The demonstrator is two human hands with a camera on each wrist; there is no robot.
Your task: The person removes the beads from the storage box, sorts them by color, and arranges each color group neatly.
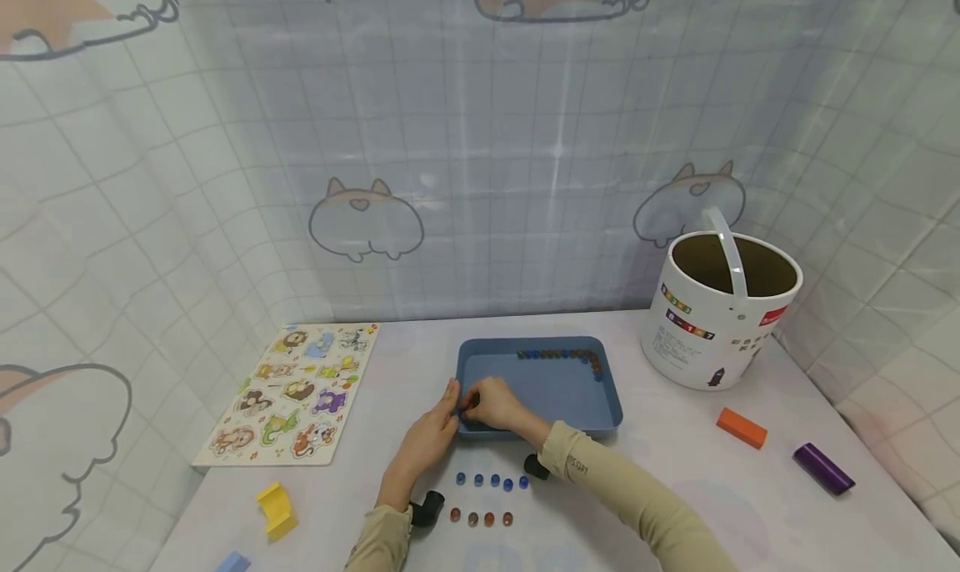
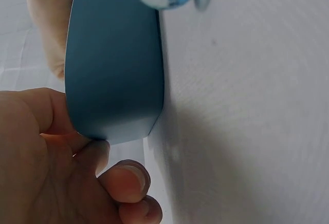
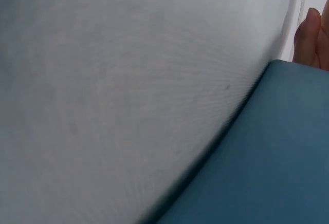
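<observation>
Blue tray (image 1: 540, 384) sits at frame centre on the surface (image 1: 675, 489). Left hand (image 1: 429, 434) holds the tray's lower-left corner, fingers curled against its wall, apparently to steady it. Right hand (image 1: 491, 403) rests at the same corner; whether its grip holds anything cannot be told. Marbles (image 1: 558, 355) line the tray's far edge; more marbles (image 1: 491, 480) lie in rows below it.
</observation>
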